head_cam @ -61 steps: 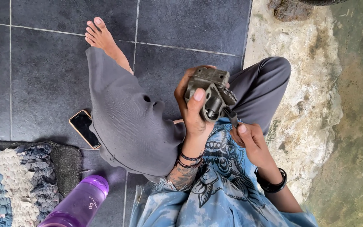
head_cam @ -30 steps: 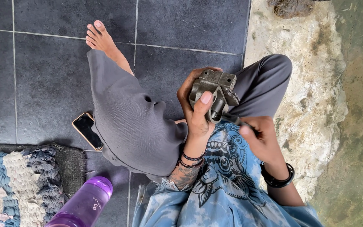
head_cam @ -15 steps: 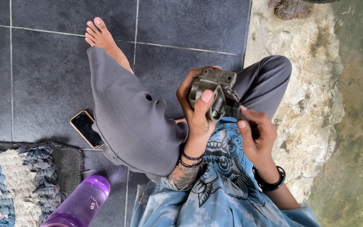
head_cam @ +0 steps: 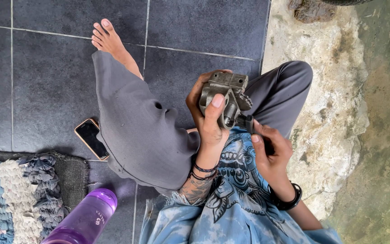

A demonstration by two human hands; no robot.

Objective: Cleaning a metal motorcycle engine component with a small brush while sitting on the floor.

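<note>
Seen from the head camera, the person sat on dark grey floor tiles (head_cam: 46, 86) with legs bent in loose grey trousers (head_cam: 141, 131), and everything else lay around a grimy grey metal casting (head_cam: 224, 97) held up over the lap. The left hand (head_cam: 208, 122) was wrapped around that casting from its near side, fingers curled behind it and the thumb pressed flat up its front face, so the grip was closed firmly on the part. Just right of the casting and a little below it, the right hand (head_cam: 269, 151) had its thumb and fingers pinched together on a small dark tool (head_cam: 248, 123) whose tip met the casting's lower right corner; how much of the tool ran back inside the fist could not be told. Dark bands circled both wrists below the casting, and a blue patterned shirt (head_cam: 231, 212) filled the frame beneath them. Up and to the left of the casting a bare foot (head_cam: 109, 40) rested on the tiles. Left of the casting, past the trouser knee, a smartphone (head_cam: 91, 138) lay face up on the floor. Farther down on that side stood a purple bottle (head_cam: 84, 221) beside a woven rag rug (head_cam: 19, 194). To the right of the casting ran a rough, pale stone edge (head_cam: 335, 108).
</note>
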